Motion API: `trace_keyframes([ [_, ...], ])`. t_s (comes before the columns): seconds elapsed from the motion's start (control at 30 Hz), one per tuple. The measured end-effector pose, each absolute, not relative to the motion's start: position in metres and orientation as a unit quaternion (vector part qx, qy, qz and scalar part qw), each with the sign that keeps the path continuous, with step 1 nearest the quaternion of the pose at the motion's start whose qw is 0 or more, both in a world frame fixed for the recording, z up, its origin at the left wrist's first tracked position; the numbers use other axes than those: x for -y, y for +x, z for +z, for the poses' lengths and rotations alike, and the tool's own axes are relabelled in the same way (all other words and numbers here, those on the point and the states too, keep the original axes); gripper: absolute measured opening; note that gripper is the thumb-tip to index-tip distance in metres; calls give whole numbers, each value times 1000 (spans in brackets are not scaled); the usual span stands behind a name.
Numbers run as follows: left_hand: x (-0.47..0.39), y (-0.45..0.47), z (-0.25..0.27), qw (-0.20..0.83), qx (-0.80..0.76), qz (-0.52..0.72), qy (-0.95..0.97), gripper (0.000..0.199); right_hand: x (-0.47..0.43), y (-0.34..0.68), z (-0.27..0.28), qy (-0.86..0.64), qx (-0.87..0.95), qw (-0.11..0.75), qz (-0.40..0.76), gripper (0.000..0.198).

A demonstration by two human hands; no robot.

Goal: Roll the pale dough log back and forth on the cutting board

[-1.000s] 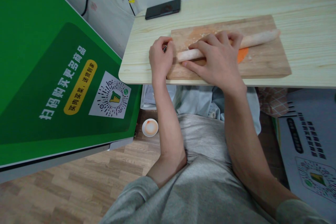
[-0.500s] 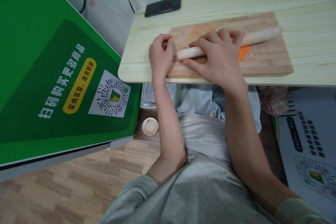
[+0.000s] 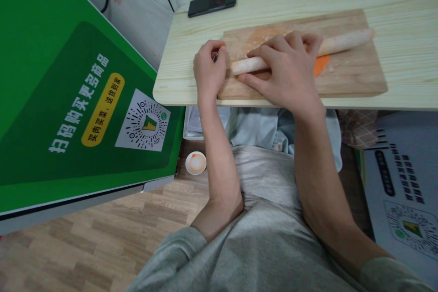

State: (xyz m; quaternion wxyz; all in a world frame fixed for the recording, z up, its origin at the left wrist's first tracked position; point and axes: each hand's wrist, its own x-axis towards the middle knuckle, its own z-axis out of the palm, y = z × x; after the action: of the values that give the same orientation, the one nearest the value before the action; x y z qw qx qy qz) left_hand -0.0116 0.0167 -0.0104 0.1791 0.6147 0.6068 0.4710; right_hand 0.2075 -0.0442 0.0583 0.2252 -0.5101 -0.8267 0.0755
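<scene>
A pale rolling pin (image 3: 345, 44), smeared with white, lies slantwise across a wooden cutting board (image 3: 356, 73). My right hand (image 3: 290, 70) presses over its middle, fingers across the far side and thumb stretched along the near side. Beneath and beside the pin is a flat orange piece (image 3: 321, 65), partly hidden by my right hand. A paler orange patch (image 3: 262, 35) with white flecks shows farther back on the board. At the board's left edge my left hand (image 3: 210, 68) is curled, thumb and fingers pinched; a small shiny bit shows between them, too small to name.
A black phone (image 3: 212, 2) lies at the back left of the light wooden table (image 3: 407, 64). To the left stands a big green panel (image 3: 44, 100) with a QR code. Below, a white bowl (image 3: 196, 163) sits near the floor. Light blue cloth (image 3: 256, 127) hangs under the table edge.
The view has shifted slightly. Both hands and the rolling pin keep nearly the same places on the board.
</scene>
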Motion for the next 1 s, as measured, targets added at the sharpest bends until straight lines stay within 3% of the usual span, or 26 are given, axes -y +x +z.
trace_keyframes([
  [0.53, -15, -10, -14, 181, -602, 493, 601, 7, 43, 208, 55, -493, 828, 250, 95, 65],
  [1.0, -12, -8, -10, 170, -602, 489, 608, 10, 43, 208, 55, -500, 826, 243, 93, 68],
])
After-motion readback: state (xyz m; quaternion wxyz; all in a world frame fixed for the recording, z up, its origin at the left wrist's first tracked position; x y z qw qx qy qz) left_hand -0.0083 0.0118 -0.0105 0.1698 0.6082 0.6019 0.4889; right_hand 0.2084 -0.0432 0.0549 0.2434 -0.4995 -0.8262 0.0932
